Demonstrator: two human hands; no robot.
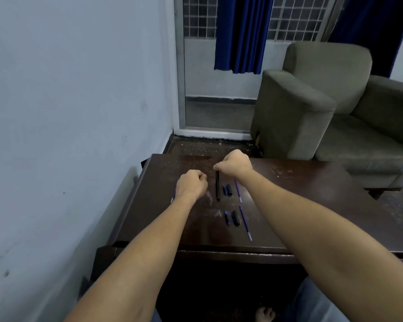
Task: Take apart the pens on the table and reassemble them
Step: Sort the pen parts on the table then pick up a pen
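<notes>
My right hand [234, 165] pinches the far end of a black pen barrel [218, 190], which runs toward me over the dark wooden table [312, 205]. My left hand [192, 184] is curled into a fist beside it. A thin blue refill [174, 195] sticks out along the fist's left side, apparently gripped in it. Right of the barrel lie a small blue piece [225, 189], a black piece [229, 189] and a second blue refill [237, 191]. Nearer me lie another blue piece [227, 218], a black piece [236, 218] and a third refill [245, 223].
A pale wall [68, 112] runs close along the table's left edge. A grey-green armchair [323, 101] stands beyond the table's far right. Behind it are a glass door and blue curtains [240, 33]. My knees and a foot show under the near edge.
</notes>
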